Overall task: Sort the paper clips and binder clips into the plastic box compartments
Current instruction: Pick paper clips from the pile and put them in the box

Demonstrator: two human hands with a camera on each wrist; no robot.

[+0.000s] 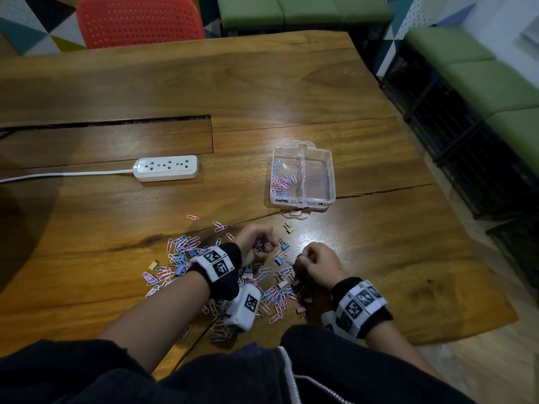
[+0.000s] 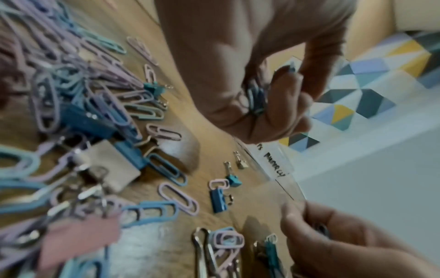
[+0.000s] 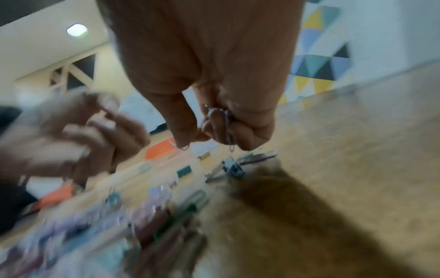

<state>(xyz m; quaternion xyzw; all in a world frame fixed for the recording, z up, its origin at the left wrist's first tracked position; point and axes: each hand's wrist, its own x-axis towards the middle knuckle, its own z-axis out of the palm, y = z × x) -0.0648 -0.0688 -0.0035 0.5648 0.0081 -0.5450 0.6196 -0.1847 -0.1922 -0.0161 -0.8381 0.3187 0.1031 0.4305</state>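
Observation:
A clear two-compartment plastic box [image 1: 302, 200] stands on the wooden table beyond my hands. Several pastel paper clips [image 1: 281, 182] lie in its left compartment; I see nothing in the right one. A loose pile of paper clips and binder clips [image 1: 180, 255] spreads around my wrists. My left hand [image 1: 262, 243] hovers over the pile, its fingers curled round a bunch of blue paper clips [image 2: 256, 97]. Just right of it, my right hand [image 1: 304, 259] is closed on binder clips, whose silver wire handles [image 3: 218, 120] stick out of the fist. Small blue binder clips [image 2: 218, 200] lie between the hands.
A white power strip [image 1: 166, 168] with its cord lies at the left, behind the pile. A red chair [image 1: 140, 20] stands at the table's far side. The table's right edge [image 1: 455, 217] drops off toward green benches [image 1: 495, 91].

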